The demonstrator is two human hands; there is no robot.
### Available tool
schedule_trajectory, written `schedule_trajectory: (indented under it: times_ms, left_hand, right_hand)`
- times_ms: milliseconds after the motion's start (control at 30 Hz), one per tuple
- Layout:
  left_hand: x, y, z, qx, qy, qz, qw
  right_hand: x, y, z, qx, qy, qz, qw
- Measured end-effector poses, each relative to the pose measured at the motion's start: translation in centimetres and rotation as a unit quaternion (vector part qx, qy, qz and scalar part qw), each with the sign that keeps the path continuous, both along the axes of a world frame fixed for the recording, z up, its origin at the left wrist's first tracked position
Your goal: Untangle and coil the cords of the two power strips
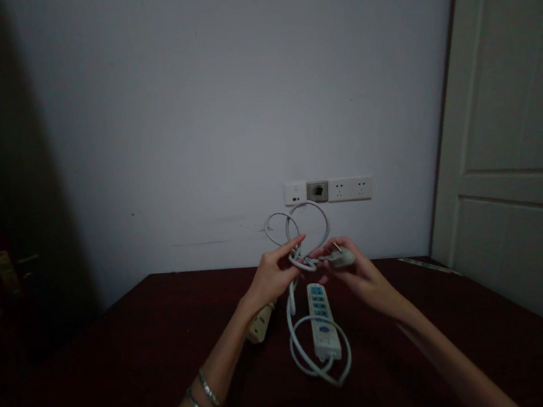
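In the head view, my left hand pinches the white cable where its loops cross, probably to keep them gathered. My right hand holds the plug beside it. Below my grip, the power strip lies on the table.

A pale grey, flat wall rises behind a dark red, broad tabletop; low on it, in one row, sit a white rectangular plate, a grey-framed square plate and a white double-socket plate; a whitish panelled door stands at right; a gold-coloured metal plate shows at the dim left.
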State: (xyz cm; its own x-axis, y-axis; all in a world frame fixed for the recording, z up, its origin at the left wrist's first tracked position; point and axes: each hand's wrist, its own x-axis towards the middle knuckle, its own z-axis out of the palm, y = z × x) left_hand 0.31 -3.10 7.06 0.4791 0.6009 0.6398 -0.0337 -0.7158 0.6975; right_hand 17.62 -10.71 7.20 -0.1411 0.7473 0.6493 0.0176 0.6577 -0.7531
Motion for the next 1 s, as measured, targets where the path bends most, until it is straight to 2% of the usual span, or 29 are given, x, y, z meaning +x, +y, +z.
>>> schedule_trajectory:
  times_ms: [200,333,433,567,800,1000]
  left_hand:
    - [0.5,-0.9,0.0,-0.038,-0.027,-0.014,0.999]
    - [1.2,-2.1,0.1,-0.080,-0.047,-0.040,0.995]
    - [1.6,-2.7,0.3,-0.121,-0.070,-0.053,0.989]
    - [1.8,-2.8,0.3,-0.148,-0.096,-0.053,0.983]
    - [2.3,-2.5,-0.2,-0.148,-0.112,-0.040,0.982]
    - [2.1,-3.1,0.3,-0.153,-0.104,-0.030,0.982]
  right_hand:
    - [-0.7,0.4,-0.1,0.034,0.110,-0.145,0.983]
    - [-0.7,0.0,0.0,0.069,0.140,-0.202,0.967]
    - [-0.2,-0.1,0.1,0.117,0.039,-0.254,0.959]
    - [0.3,-0.3,0.5,0.178,-0.107,-0.301,0.931]
    - [0.5,-0.1,0.8,0.202,-0.214,-0.313,0.903]
    - [0.9,-0.1,0.9,0.227,-0.259,-0.317,0.884]
